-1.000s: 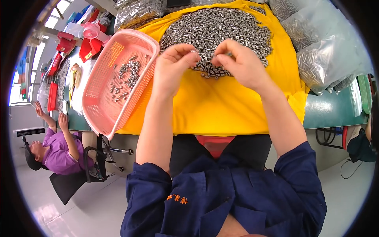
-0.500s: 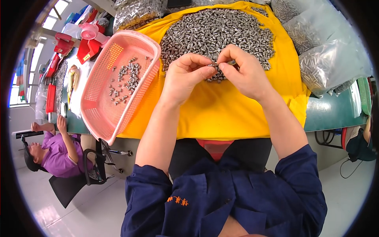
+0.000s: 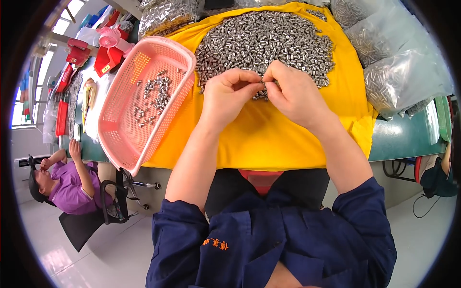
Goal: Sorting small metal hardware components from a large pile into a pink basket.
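Far left of the pile (image 3: pixel 264 43), a co-worker (image 3: pixel 72 187) in a purple top and dark cap sits on a black chair (image 3: pixel 84 223), one hand up by the face. Left of the pile, past the basket, a red bin (image 3: pixel 106 60) and a pink fan (image 3: pixel 109 39). Just left of the pile, the pink basket (image 3: pixel 122 103), tilted in view, with a loose scatter of parts (image 3: pixel 162 89) on its bottom. Behind the pile's left side, a clear bag (image 3: pixel 168 17) stuffed with metal bits; behind the pile, a dark slab (image 3: pixel 218 4), cut off by the frame. Left hand (image 3: pixel 225 93) over the pile's front left edge, thumb and forefinger pinching a tiny metal piece (image 3: pixel 262 81), mostly hidden. Piece is at the pile's front edge, between both hands' fingertips. Pile lies on the yellow cloth (image 3: pixel 273 139). Right hand (image 3: pixel 293 91) over the pile's front right edge, thumb and forefinger drawn together at the piece; cannot tell if it grips it. Right of the pile, clear bags (image 3: pixel 394 81) of metal parts, then bare green table (image 3: pixel 398 139) in front of them
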Available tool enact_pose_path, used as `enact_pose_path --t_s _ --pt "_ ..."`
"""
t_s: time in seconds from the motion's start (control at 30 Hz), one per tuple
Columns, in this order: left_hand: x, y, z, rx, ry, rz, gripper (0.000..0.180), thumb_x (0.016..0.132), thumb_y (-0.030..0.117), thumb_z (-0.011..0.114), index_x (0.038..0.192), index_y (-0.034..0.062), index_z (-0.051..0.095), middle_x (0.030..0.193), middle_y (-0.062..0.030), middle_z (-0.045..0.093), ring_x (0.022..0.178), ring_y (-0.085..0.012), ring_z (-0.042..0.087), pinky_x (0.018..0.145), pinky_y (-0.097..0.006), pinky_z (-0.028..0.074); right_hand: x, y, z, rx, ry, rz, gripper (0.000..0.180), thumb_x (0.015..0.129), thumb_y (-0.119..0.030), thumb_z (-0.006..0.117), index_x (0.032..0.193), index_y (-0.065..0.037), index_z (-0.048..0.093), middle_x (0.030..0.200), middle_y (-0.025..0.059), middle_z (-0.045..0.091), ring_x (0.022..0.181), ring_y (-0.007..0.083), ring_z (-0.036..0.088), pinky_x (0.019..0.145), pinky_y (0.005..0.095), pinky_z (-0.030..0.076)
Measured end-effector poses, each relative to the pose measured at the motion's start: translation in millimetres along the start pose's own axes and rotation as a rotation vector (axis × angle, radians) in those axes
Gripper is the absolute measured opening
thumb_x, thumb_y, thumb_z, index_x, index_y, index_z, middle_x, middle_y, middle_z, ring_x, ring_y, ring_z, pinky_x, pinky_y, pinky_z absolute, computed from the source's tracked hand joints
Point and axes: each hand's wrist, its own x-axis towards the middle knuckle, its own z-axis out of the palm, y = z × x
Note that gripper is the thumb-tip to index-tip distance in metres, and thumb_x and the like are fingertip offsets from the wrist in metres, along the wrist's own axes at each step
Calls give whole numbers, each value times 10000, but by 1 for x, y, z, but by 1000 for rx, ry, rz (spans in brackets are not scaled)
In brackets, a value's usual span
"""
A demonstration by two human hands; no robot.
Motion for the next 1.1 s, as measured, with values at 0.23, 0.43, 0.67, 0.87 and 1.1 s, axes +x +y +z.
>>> enact_pose_path --t_s 0.23,0.43,0.67,0.87,1.1 --pt "4 11 4 354 132 44 120 740 9 608 854 27 640 779 -33 626 690 -102 575 636 -221 461 2 -3 -9 94 15 195 61 767 -81 491 800 -33 475 678 137 559 622 305 554 544 375 427" --pt "3 1 -7 -319 -9 -129 146 796 17 576 941 14 595 829 -42 603 725 -114 573 652 -223 458 -1 1 -2 322 23 177 57 780 -65 515 815 -25 493 682 85 564 591 154 555 542 270 433" --pt "1 2 -8 -583 -137 -198 156 814 36 563 970 19 558 868 -84 614 802 -162 605 695 -258 493 1 -2 -4 450 31 175 41 787 -36 507 814 -8 496 705 46 564 633 96 544 565 236 439" --pt "3 0 -5 -522 -112 -172 133 802 6 569 934 -5 567 853 -94 617 774 -164 609 693 -262 497 0 -2 -5 336 9 176 40 777 -41 500 812 -22 496 713 75 574 629 157 577 578 259 452" --pt "1 4 -1 -452 -59 -88 109 783 -21 582 892 -17 579 828 -89 619 744 -153 605 693 -259 499 -2 -2 3 274 114 100 53 780 -50 494 830 -31 494 699 85 568 609 187 567 541 286 438"
